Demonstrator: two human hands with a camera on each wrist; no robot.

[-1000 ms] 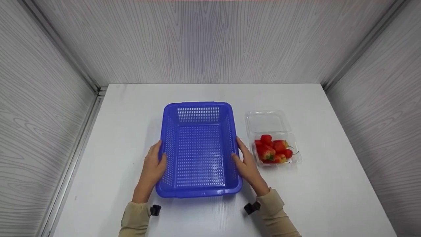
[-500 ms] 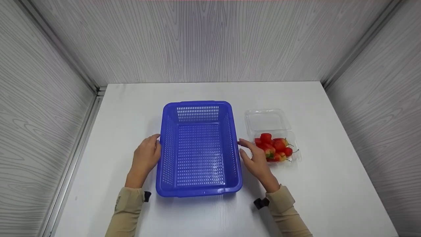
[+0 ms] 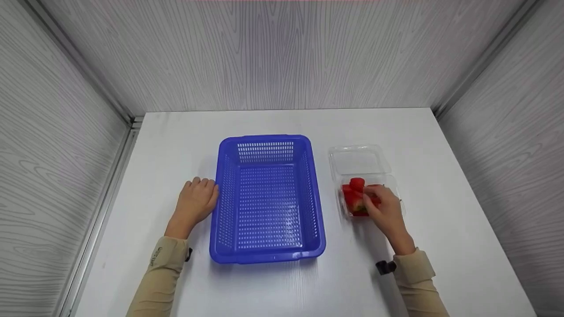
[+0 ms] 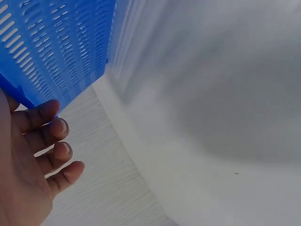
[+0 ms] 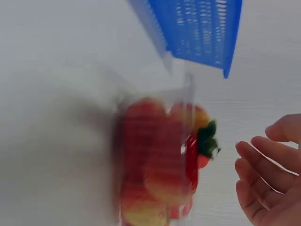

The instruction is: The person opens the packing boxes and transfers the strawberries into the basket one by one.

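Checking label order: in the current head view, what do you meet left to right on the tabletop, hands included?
Left hand → blue basket → clear container. Right hand omitted: it overlaps the container.

Left sleeve (image 3: 169, 251) | dark lettering (image 3: 155, 256), too small to read | readable: 0

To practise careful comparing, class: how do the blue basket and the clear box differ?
The basket is opaque blue; the box is see-through. The basket is larger than the box. The box has an opened lid; the basket shows none. The box holds red fruit, while none shows in the basket. Both are roughly rectangular and open on top.
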